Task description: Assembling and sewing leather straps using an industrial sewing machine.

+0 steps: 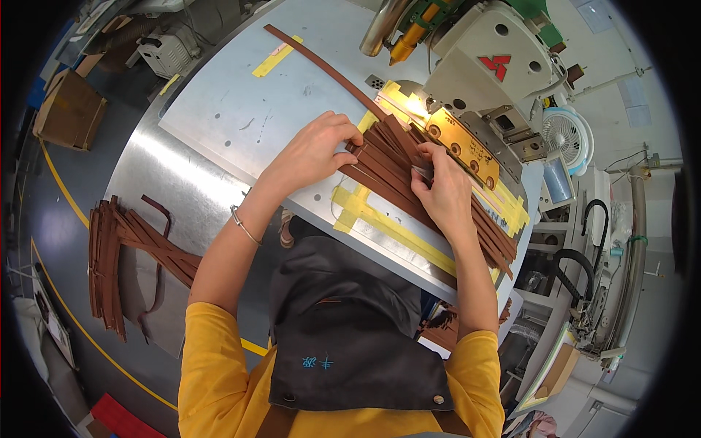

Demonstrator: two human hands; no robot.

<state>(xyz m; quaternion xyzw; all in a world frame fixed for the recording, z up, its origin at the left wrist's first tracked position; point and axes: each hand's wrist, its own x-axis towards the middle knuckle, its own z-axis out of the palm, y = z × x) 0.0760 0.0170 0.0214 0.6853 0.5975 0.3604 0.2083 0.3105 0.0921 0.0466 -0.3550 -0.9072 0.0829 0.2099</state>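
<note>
A fanned bundle of long brown strips (391, 174), leather-like in look, lies across the pale worktable in front of the sewing machine. My left hand (321, 146) has thumb and forefinger closed around the left ends of some strips. Over the middle of the bundle, my right hand (444, 191) pinches at the strips, with a small shiny bit showing by its fingertips that I cannot make out. One long strip (321, 64) stretches away toward the far left of the table. Just behind the bundle sits a gold-coloured metal guide plate (461, 142).
The sewing machine head (485, 62) stands close behind, its lamp lit. Yellow tape (391, 230) marks the table's near side. More brown strips (109, 263) hang over a surface at left. A white fan (566, 139) stands right; a cardboard box (71, 109) sits far left.
</note>
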